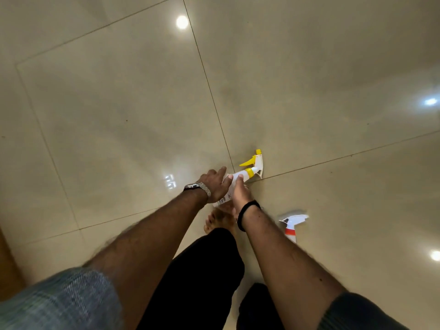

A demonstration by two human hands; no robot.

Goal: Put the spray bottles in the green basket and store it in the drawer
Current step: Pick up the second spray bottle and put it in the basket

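Both hands are wrapped around one white spray bottle with a yellow trigger. The left hand holds its body from the left side, fingers curled over it. The right hand grips it from the right, with the thumb pressed on the bottle near the yellow collar. The nozzle points up and away, above the shiny tiled floor. A second spray bottle with a red band is just to the right of the right forearm, low near the floor. A wristwatch sits on the left wrist and a black band on the right. A bare foot shows below the hands.
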